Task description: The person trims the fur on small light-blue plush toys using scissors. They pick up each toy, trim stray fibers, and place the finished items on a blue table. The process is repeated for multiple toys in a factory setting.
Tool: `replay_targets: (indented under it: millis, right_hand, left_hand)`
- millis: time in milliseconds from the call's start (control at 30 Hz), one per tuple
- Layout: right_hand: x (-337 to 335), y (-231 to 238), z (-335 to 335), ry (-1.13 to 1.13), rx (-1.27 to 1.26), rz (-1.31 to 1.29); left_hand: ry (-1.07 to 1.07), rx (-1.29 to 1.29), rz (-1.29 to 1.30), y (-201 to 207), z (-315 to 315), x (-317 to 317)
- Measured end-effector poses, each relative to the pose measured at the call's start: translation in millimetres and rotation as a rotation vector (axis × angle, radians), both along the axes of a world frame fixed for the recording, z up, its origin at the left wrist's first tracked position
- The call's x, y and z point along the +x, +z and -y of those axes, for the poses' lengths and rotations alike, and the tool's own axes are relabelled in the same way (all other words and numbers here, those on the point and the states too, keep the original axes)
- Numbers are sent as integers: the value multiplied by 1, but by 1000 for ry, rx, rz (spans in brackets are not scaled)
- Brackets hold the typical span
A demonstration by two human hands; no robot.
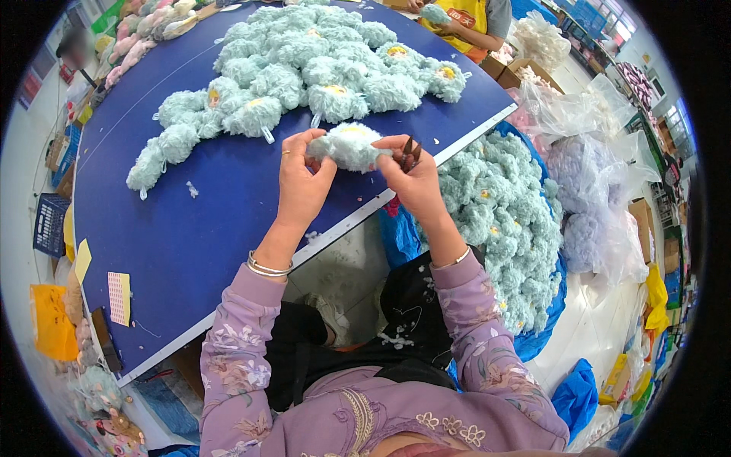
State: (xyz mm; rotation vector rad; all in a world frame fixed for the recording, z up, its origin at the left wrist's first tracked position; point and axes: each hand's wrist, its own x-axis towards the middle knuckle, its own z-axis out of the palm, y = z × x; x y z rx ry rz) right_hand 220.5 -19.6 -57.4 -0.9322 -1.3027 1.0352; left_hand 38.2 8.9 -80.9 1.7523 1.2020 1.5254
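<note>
A small fluffy pale blue plush toy (pixel 349 146) with a bit of yellow on top is held over the table's near edge. My left hand (pixel 303 177) pinches its left end between thumb and fingers. At its right end, my right hand (pixel 413 181) grips it between thumb and forefinger. That same hand also keeps a small dark pair of thread snips (pixel 411 152) tucked in its fingers, blades pointing up. Beyond my hands lies a large heap of matching plush toys (pixel 304 65), several with white loops and yellow patches, trailing off to the left.
The blue table (pixel 205 244) carries lint scraps and a printed sticker sheet (pixel 119 298). On my right stands a blue sack (pixel 554 293) full of similar toys (pixel 495 228), then clear bags of purple plush (pixel 590 175). A co-worker in a yellow apron (pixel 466 19) handles a toy across the table.
</note>
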Motion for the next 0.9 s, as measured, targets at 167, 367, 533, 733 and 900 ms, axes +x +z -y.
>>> replay_targets:
  millis: [167,367,533,733,900]
  right_hand:
    - [-8,0,6,-109,47,310]
    - [-15,3,8,-137,105,357]
    - [-13,-9,3,-150,94,248]
    - [-22,-4,5,-129,119,231]
    - [-5,-2,7,-218,76,187]
  left_hand:
    - [-50,2,-29,17,14,3]
    - [-229,-245,225,10,11,3]
    - [-321,-325,378,7,9,-1]
    - [-367,-330,483,5,7,-9]
    - [-348,-299,299,15,6,10]
